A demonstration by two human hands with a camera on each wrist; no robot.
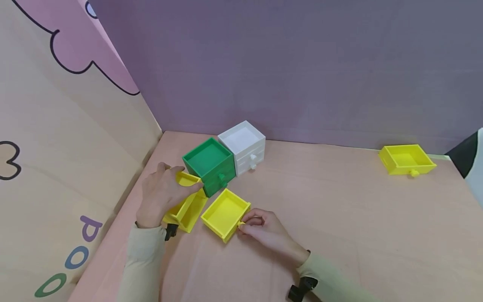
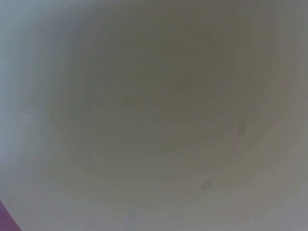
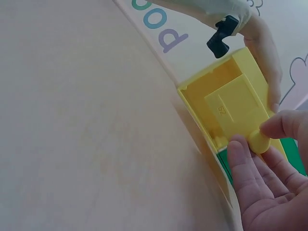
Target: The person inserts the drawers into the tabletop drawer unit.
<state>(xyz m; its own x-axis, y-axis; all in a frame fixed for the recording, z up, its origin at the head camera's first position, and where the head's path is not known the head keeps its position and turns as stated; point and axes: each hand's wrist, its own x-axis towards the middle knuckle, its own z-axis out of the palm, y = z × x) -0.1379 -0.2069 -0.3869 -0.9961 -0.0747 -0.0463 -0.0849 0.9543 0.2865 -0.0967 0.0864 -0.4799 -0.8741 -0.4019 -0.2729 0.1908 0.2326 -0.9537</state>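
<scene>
A small yellow cabinet shell (image 1: 194, 212) lies at the left, its hollow side showing. My left hand (image 1: 160, 195) grips it from above, thumb toward the green cabinet. Just right of the shell is a yellow drawer (image 1: 226, 214) with its open top up. My right hand (image 1: 269, 233) pinches the drawer's small knob (image 3: 260, 143) between thumb and fingers. In the right wrist view the drawer front stands before the shell's opening (image 3: 197, 98); whether they touch I cannot tell. The left wrist view holds only a blurred pale surface.
Behind the shell stands a green cabinet (image 1: 209, 157) with a knob, against a white cabinet (image 1: 241, 138) with knobs. Another yellow drawer (image 1: 407, 157) lies far right near the back wall (image 1: 320, 84). A left wall (image 1: 75, 138) borders the pink tabletop (image 1: 339, 226).
</scene>
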